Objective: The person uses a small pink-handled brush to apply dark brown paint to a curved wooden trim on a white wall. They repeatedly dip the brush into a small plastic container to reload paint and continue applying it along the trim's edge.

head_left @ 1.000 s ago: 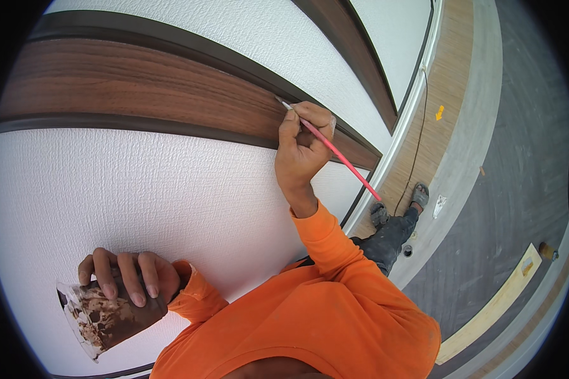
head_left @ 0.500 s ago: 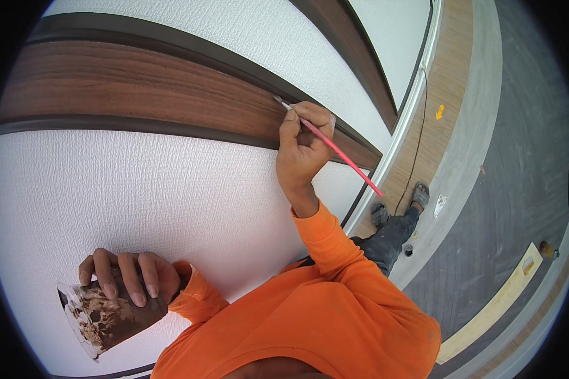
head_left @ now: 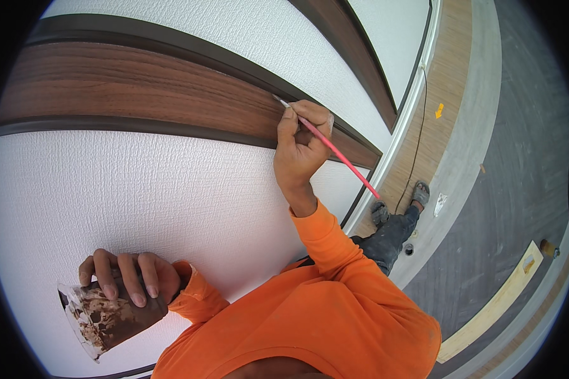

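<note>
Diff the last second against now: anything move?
Barely. The right hand with the thin red-handled brush has crept slightly left along the upper dark trim edge of the wood-grain band; the brush tip remains on that edge. Nothing was taken up or let go. The left hand keeps the same grip on the paint-smeared cup against the white textured wall.

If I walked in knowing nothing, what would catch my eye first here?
Most likely the bright orange sleeve running up the middle to the right hand, which pinches a thin red brush with its tip at the dark trim along the brown wood band on the white textured wall. At lower left, the left hand grips a paint-smeared cup.
</note>
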A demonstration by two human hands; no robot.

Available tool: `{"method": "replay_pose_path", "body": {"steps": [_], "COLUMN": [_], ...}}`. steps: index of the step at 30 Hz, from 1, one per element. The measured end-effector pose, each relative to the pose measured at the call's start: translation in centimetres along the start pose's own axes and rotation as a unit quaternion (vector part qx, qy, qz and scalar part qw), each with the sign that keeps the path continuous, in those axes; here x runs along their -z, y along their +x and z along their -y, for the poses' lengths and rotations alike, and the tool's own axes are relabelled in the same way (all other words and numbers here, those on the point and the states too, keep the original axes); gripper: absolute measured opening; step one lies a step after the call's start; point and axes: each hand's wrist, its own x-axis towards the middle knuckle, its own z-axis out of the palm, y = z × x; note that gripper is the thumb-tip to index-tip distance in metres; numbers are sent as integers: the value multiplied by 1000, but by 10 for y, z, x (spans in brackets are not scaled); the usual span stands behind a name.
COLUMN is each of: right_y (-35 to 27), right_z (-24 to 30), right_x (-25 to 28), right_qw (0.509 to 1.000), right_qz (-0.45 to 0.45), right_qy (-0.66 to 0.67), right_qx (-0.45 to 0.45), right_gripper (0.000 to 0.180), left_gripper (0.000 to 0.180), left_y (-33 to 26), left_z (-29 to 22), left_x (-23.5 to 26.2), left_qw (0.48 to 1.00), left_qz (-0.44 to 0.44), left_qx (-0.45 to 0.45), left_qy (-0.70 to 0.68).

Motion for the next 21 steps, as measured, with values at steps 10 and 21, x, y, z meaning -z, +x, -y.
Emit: {"method": "replay_pose_path", "body": {"steps": [10, 21], "right_y": [-1, -5], "right_z": [-4, -6], "right_x": [3, 10], "right_qw": [1000, 999], "right_qz": [2, -10], "right_qy": [-21, -36], "right_qx": [-4, -34], "right_gripper": [19, 19], "left_gripper": [81, 78], "left_y": [1, 1], "left_z": [1, 1], "left_x": [-2, 1], "left_qw": [1000, 1000], "left_qz": [-7, -1], "left_qx": [-1, 5], "left_qy": [4, -6]}}
